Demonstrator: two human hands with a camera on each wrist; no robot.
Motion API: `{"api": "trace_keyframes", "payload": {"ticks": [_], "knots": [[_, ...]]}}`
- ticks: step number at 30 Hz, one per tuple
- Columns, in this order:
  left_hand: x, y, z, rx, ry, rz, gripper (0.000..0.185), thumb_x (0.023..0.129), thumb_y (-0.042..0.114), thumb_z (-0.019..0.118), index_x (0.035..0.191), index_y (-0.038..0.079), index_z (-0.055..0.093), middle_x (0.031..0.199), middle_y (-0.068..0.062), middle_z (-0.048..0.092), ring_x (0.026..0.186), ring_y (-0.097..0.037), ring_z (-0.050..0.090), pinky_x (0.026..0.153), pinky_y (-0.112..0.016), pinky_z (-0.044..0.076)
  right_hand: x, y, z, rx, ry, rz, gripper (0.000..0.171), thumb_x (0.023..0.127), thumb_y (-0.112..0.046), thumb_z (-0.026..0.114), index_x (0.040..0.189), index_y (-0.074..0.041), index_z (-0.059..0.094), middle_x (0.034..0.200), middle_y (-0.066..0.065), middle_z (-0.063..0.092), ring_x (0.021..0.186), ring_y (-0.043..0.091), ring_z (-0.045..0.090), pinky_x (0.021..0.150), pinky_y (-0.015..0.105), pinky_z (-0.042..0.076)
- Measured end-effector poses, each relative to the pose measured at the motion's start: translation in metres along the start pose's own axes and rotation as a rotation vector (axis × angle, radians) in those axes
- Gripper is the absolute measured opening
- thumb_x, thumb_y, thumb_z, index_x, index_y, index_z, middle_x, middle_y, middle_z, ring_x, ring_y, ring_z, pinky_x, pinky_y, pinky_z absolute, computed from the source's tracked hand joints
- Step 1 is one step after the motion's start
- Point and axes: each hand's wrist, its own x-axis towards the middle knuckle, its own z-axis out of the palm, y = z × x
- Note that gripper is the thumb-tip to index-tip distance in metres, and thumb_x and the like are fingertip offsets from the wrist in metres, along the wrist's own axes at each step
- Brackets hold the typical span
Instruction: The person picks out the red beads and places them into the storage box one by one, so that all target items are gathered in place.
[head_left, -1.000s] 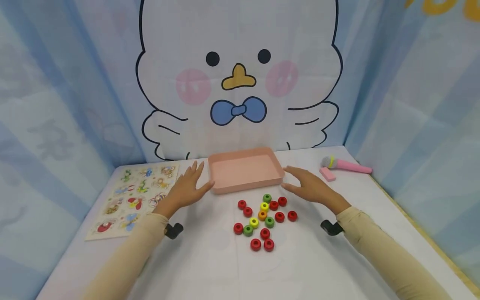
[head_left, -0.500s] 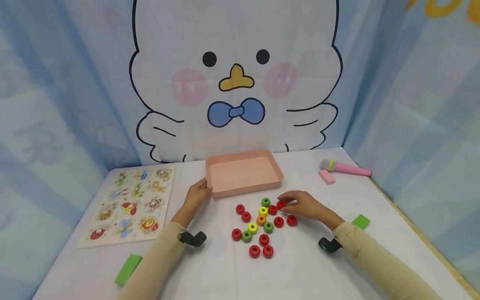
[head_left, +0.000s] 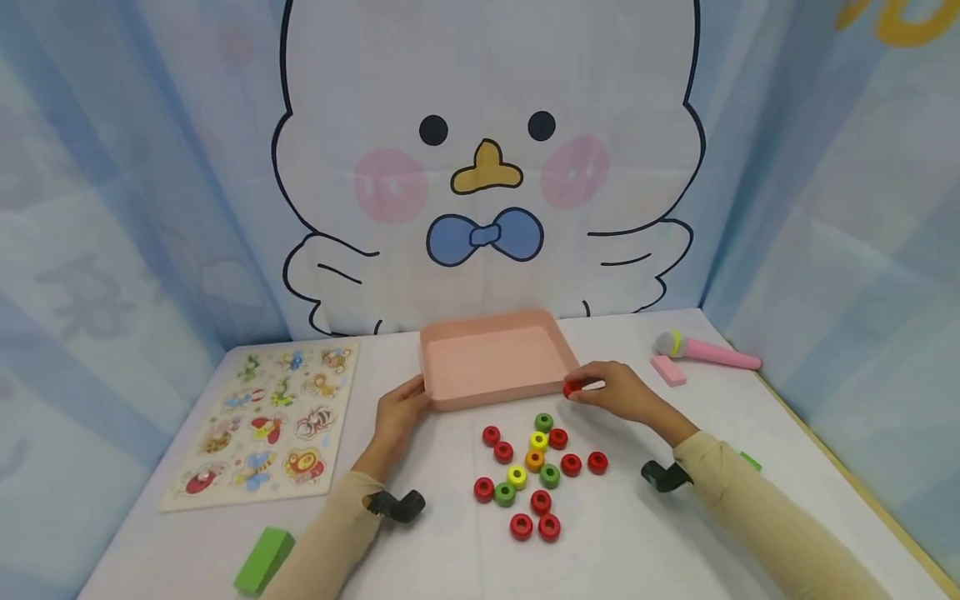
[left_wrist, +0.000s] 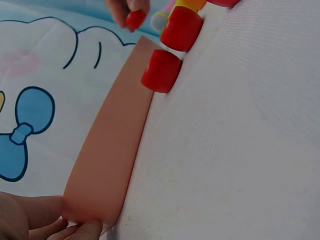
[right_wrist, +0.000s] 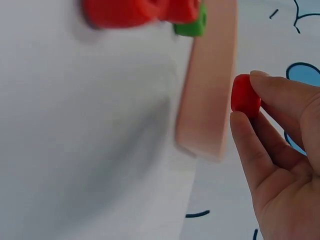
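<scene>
My right hand point(head_left: 618, 390) pinches a red bead point(right_wrist: 245, 95) between thumb and fingertips, raised close by the front right corner of a pink tray point(head_left: 498, 398). At the tray's left end, my left hand point(head_left: 399, 417) grips the corner, with the thumb at the rim and the fingers curled at the wall, as the left wrist view shows. Nothing lies in the tray. In front of it several round beads with holes are scattered on the white table: red beads point(head_left: 549, 527), green beads point(head_left: 550, 476), yellow beads point(head_left: 517, 476) and an orange bead point(head_left: 534, 461).
A board with insect pictures point(head_left: 258, 425) lies on the left, with a green block point(head_left: 265, 561) nearer me. A pink toy microphone point(head_left: 708, 351) and a pink block point(head_left: 668, 370) lie back right. Another green block point(head_left: 751, 461) shows past my right sleeve. A printed curtain point(head_left: 487, 75) stands behind.
Both hands were open beside the tray at first. My left hand has taken hold of the tray's left corner. My right hand has picked a red bead off the table and raised it towards the tray.
</scene>
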Motion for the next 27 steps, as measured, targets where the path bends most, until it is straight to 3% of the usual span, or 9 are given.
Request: {"api": "trace_keyframes", "payload": {"ticks": [5, 12, 20, 27], "knots": [[0.001, -0.004, -0.002, -0.026, 0.01, 0.009, 0.046, 0.091, -0.008, 0.059, 0.135, -0.013, 0.049, 0.137, -0.03, 0.049, 0.128, -0.035, 0.048, 0.099, -0.028, 0.047, 0.037, -0.013, -0.003, -0.011, -0.007, 0.02, 0.033, 0.091, -0.011, 0.07, 0.122, -0.003, 0.068, 0.117, 0.012, 0.066, 0.108, 0.031, 0.059, 0.092, 0.044, 0.053], [0.002, -0.008, -0.003, -0.02, 0.003, 0.028, 0.044, 0.09, -0.008, 0.059, 0.133, -0.013, 0.051, 0.136, -0.029, 0.05, 0.128, -0.034, 0.049, 0.099, -0.028, 0.047, 0.083, -0.012, 0.011, -0.035, -0.072, 0.109, 0.034, 0.089, -0.014, 0.072, 0.122, -0.005, 0.068, 0.118, 0.011, 0.064, 0.104, 0.028, 0.057, 0.094, 0.04, 0.052], [0.0, -0.015, -0.003, -0.012, 0.001, -0.012, 0.045, 0.091, -0.007, 0.059, 0.136, -0.01, 0.05, 0.139, -0.027, 0.049, 0.129, -0.033, 0.048, 0.102, -0.035, 0.045, 0.094, 0.001, 0.025, -0.1, -0.151, 0.064, 0.028, 0.089, -0.011, 0.072, 0.116, -0.004, 0.07, 0.112, 0.009, 0.067, 0.101, 0.025, 0.059, 0.095, 0.041, 0.051], [0.004, -0.011, -0.006, -0.013, -0.017, 0.007, 0.046, 0.092, -0.006, 0.058, 0.137, -0.01, 0.049, 0.141, -0.025, 0.048, 0.13, -0.032, 0.048, 0.103, -0.035, 0.044, 0.102, -0.002, 0.024, -0.086, -0.167, 0.048, 0.03, 0.09, -0.012, 0.072, 0.119, -0.004, 0.068, 0.11, 0.008, 0.066, 0.1, 0.024, 0.059, 0.096, 0.042, 0.051]]}}
